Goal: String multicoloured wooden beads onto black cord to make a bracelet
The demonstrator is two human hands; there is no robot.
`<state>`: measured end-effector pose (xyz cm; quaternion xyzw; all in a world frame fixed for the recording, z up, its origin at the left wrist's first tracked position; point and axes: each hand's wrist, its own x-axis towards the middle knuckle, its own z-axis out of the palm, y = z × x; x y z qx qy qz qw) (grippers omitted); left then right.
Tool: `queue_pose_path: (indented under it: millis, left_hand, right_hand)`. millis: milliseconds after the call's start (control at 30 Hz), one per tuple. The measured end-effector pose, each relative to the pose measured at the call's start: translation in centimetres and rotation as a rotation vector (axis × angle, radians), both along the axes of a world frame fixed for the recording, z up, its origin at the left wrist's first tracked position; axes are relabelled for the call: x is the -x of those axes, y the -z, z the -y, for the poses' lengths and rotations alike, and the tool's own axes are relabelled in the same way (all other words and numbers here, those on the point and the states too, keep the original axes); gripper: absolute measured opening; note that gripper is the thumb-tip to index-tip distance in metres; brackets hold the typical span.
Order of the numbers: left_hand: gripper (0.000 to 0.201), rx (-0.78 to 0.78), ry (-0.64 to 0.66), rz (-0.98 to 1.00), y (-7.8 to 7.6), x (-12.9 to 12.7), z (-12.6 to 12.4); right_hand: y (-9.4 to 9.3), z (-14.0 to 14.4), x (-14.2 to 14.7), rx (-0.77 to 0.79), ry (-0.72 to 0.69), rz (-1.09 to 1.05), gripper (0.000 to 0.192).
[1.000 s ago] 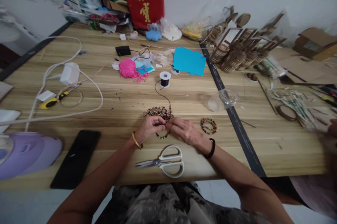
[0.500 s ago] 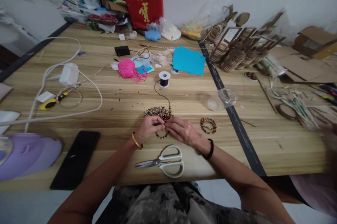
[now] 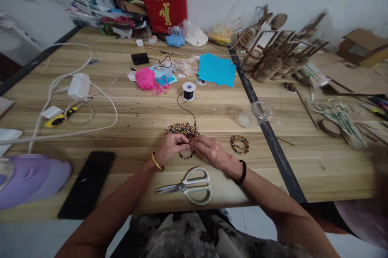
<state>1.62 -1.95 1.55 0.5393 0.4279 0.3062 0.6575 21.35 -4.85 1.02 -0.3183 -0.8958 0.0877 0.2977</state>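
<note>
Fingertips of my left hand [image 3: 173, 146] and my right hand [image 3: 209, 149] meet in a pinch at the near edge of a pile of small multicoloured beads [image 3: 179, 129]. Below the fingers hangs a curved strand of beads [image 3: 186, 157], its ends hidden in my grip. Black cord runs from the spool [image 3: 188, 91] down to a few beads by the pile and towards my hands. Scissors [image 3: 183, 186] with white handles lie just below, blades pointing left. To the right of my right hand rests a coiled beaded bracelet [image 3: 239, 144].
A black phone [image 3: 86, 184], a purple device [image 3: 33, 181] and a white cable with its adapter [image 3: 79, 85] occupy the left. Behind the spool are pink yarn [image 3: 146, 78] and blue sheets [image 3: 217, 70]. A clear round container [image 3: 261, 112] and brown wooden holders [image 3: 274, 60] stand at right.
</note>
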Motion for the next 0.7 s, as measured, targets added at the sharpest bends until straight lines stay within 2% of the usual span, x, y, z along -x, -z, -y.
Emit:
queue_pose_path:
  millis: [500,700]
  left_hand:
    - [0.018,-0.038,-0.003,-0.041,0.21,-0.12,-0.04]
    - [0.012,-0.132,-0.02,-0.059,0.57,-0.33,0.22]
  right_hand:
    - [-0.51,-0.01,0.42,-0.048,0.081,0.066,0.019]
    - [-0.47,0.05,0.45,-0.06,0.091,0.105,0.023]
